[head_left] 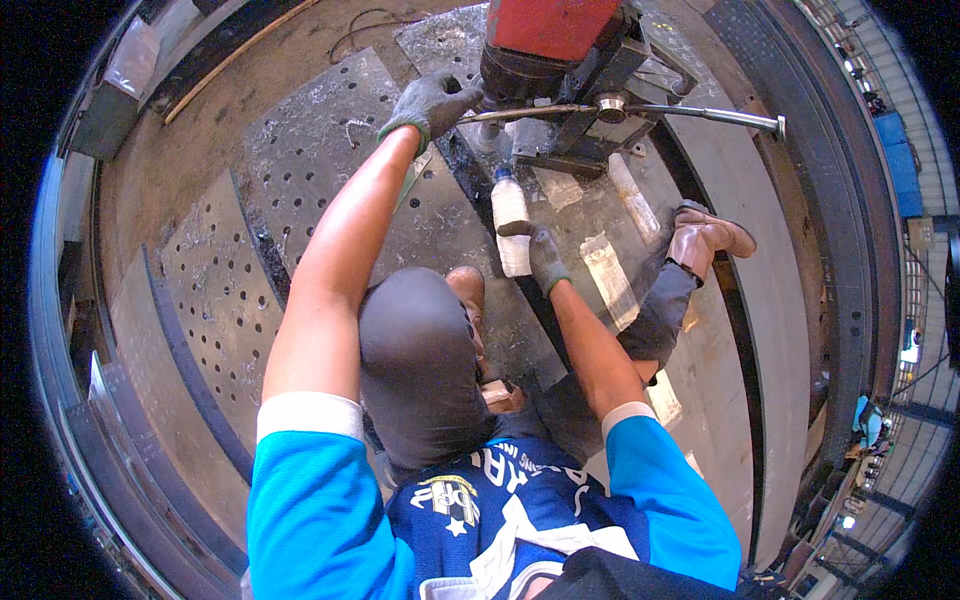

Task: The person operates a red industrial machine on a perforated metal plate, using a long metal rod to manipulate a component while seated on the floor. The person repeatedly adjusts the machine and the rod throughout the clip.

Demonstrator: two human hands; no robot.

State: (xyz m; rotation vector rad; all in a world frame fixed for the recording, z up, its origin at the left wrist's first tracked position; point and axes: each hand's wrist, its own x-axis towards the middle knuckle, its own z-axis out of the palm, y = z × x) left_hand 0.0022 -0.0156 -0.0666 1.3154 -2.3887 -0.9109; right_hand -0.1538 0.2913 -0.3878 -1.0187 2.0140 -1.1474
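In front of me stands a drilling machine (pixel 550 40) with a red housing and a black lower body. A long metal feed lever (pixel 700 112) runs through its round hub. My left hand (pixel 432 105), in a grey glove, is closed at the lever's left end, beside the machine's black lower body; its fingertips are partly hidden. My gloved right hand (pixel 545 258) is wrapped round a white plastic bottle (pixel 510 200) with a blue top. The bottle's top points toward the drill. Beneath the machine lies a dark steel plate (pixel 350 130) with many drilled holes and metal shavings.
Long steel plates (pixel 740 300) lie side by side with dark gaps between them. Pale strips (pixel 608 275) rest to the right of the bottle. My bent knee (pixel 415 350) and my brown boot (pixel 715 230) are close by. A steel beam (pixel 850 250) curves along the right.
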